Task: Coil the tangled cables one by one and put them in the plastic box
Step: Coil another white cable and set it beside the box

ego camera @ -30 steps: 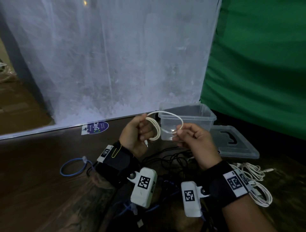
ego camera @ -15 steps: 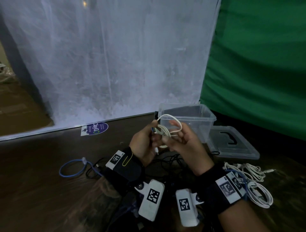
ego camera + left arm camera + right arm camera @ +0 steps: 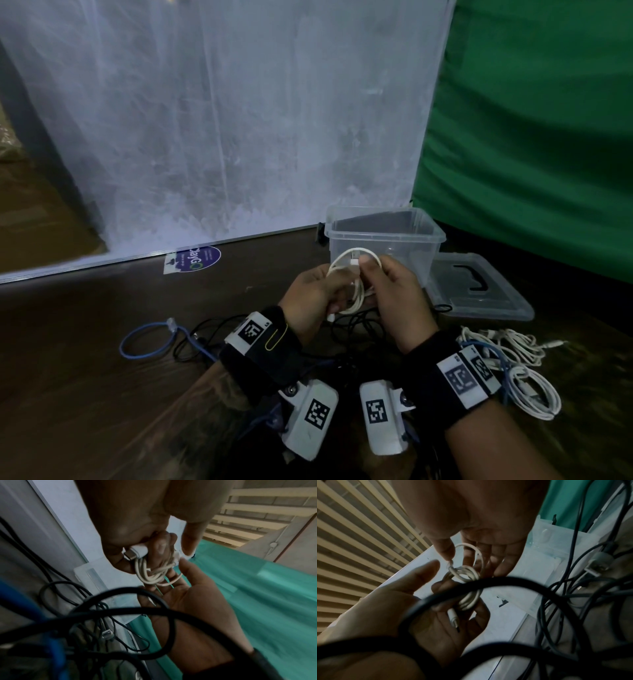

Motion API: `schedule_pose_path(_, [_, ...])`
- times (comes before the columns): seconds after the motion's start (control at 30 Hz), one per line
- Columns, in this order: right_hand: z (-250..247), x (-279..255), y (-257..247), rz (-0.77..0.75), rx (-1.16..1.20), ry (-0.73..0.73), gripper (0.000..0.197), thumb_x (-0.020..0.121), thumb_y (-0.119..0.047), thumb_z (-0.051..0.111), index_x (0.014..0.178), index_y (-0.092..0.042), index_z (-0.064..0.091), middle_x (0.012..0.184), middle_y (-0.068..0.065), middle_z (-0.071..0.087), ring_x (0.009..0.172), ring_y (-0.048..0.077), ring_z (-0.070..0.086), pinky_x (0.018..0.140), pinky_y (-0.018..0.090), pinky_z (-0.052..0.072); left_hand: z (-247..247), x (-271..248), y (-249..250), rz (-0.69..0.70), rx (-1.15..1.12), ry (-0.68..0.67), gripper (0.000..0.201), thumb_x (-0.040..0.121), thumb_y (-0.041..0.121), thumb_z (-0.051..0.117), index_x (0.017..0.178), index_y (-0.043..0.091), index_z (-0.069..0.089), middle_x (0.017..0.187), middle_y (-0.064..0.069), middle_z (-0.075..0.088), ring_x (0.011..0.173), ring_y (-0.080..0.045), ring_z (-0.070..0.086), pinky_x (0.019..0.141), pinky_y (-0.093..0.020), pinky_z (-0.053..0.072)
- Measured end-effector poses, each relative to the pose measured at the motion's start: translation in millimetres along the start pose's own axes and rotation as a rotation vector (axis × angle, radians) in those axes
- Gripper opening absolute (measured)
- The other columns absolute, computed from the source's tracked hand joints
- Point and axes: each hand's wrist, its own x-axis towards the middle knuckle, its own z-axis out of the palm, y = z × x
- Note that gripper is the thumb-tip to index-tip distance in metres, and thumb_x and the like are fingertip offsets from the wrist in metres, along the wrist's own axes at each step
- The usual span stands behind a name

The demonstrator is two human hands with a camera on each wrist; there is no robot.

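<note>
White cable (image 3: 354, 287): small coil, held in air just in front of plastic box (image 3: 383, 236), between both hands. Left hand (image 3: 310, 298): fingers curled round lower coil, USB plug end poking from fist. Right hand (image 3: 394, 294): thumb and forefinger pinching connector at coil top, other fingers loosely extended. Box open, lid (image 3: 479, 291) flat beside box, right side. Black cable tangle (image 3: 352, 325) on floor in front of box, below hands

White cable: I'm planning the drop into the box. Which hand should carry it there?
Probably left. The left hand grips the coiled white cable; the right hand only pinches its plug end. The box sits just beyond both.
</note>
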Motion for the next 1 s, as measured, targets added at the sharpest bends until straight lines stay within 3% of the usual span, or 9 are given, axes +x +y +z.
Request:
schedule_pose_path(0.17, [-5.2,1.4,-3.4,-0.070,0.021,0.020,0.020,0.096,-0.013,0.061,0.078,-0.019,0.068,0.064,-0.010,0.064,0.066,0.009,0.058,0.069,0.033,0.050,0.0,-4.3,-1.6,0.005,0.104,0.063,0.039,0.091,0.018,0.064,0.055,0.015,0.048,0.049,-0.004,0.037,0.043,-0.014,0.029,0.044,-0.022,0.028])
schedule_pose_path(0.23, [-5.9,-0.1,-7.0,-0.060,0.089,0.037,0.016,0.096,-0.017,0.062,0.082,-0.014,0.071,0.064,-0.009,0.063,0.067,0.011,0.057,0.070,0.032,0.049,-0.8,-2.8,-2.0,0.010,0.065,0.079,0.044,0.089,0.020,0.066,0.050,0.020,0.047,0.049,-0.003,0.034,0.045,-0.015,0.027,0.047,-0.025,0.026])
schedule_pose_path(0.33, [-9.2,-0.1,-6.7,0.043,0.205,0.017,0.036,0.096,-0.037,0.060,0.074,-0.009,0.067,0.062,0.006,0.054,0.064,0.023,0.048,0.067,0.034,0.041,-3.1,-1.8,-1.3,0.009,0.091,0.088,0.044,0.089,0.022,0.066,0.050,0.021,0.047,0.048,-0.001,0.035,0.044,-0.015,0.027,0.047,-0.026,0.025])
schedule_pose_path(0.5, [-16.3,-0.1,-13.9,0.224,0.433,-0.173,0.013,0.093,-0.013,0.061,0.083,-0.015,0.068,0.075,0.008,0.064,0.067,0.018,0.058,0.066,0.031,0.049,-1.6,-5.3,0.7,-0.012,0.118,-0.031,0.030,0.090,0.019,0.064,0.077,-0.007,0.056,0.046,-0.001,0.035,0.041,-0.010,0.026,0.042,-0.019,0.027])
schedule_pose_path(0.6, [-27.4,6.3,-18.3,0.108,0.336,-0.056,0.007,0.093,-0.011,0.063,0.089,-0.016,0.066,0.085,0.006,0.071,0.070,0.017,0.063,0.069,0.031,0.051,-3.3,-4.0,-3.0,-0.111,0.125,-0.096,0.036,0.083,0.032,0.071,0.072,0.003,0.053,0.048,0.000,0.031,0.041,-0.010,0.023,0.040,-0.018,0.025])
schedule_pose_path(0.67, [-36.4,12.6,-23.0,-0.009,0.306,0.065,0.010,0.095,-0.009,0.061,0.090,-0.018,0.063,0.085,0.001,0.072,0.067,0.013,0.060,0.065,0.027,0.049,-1.3,-5.3,-5.3,-0.206,0.128,-0.170,0.035,0.082,0.038,0.072,0.081,0.007,0.056,0.052,0.001,0.027,0.044,-0.010,0.020,0.041,-0.019,0.021])
schedule_pose_path(0.73, [-46.6,17.7,-28.2,-0.095,0.344,0.191,0.014,0.096,-0.004,0.058,0.090,-0.017,0.060,0.082,0.001,0.070,0.064,0.011,0.058,0.061,0.023,0.048,4.5,-9.0,-4.9,-0.308,0.124,-0.221,0.034,0.087,0.040,0.062,0.069,0.011,0.061,0.052,0.003,0.026,0.043,-0.008,0.020,0.039,-0.017,0.020])
schedule_pose_path(0.83, [-59.2,25.2,-33.6,-0.193,0.442,0.342,0.016,0.097,-0.001,0.056,0.089,-0.015,0.058,0.077,0.002,0.065,0.062,0.012,0.053,0.062,0.024,0.047,9.0,-9.9,-3.3,-0.438,0.117,-0.247,0.046,0.094,0.049,0.048,0.061,0.016,0.049,0.049,0.004,0.027,0.039,-0.006,0.021,0.034,-0.015,0.018])
schedule_pose_path(1.0, [-65.9,30.5,-33.3,-0.230,0.457,0.503,0.015,0.096,-0.001,0.057,0.089,-0.015,0.058,0.075,0.001,0.066,0.059,0.010,0.054,0.063,0.023,0.049,5.4,-10.5,-0.2,-0.425,0.171,-0.282,0.032,0.100,0.034,0.043,0.075,0.015,0.053,0.051,0.002,0.024,0.038,-0.006,0.022,0.034,-0.015,0.020])
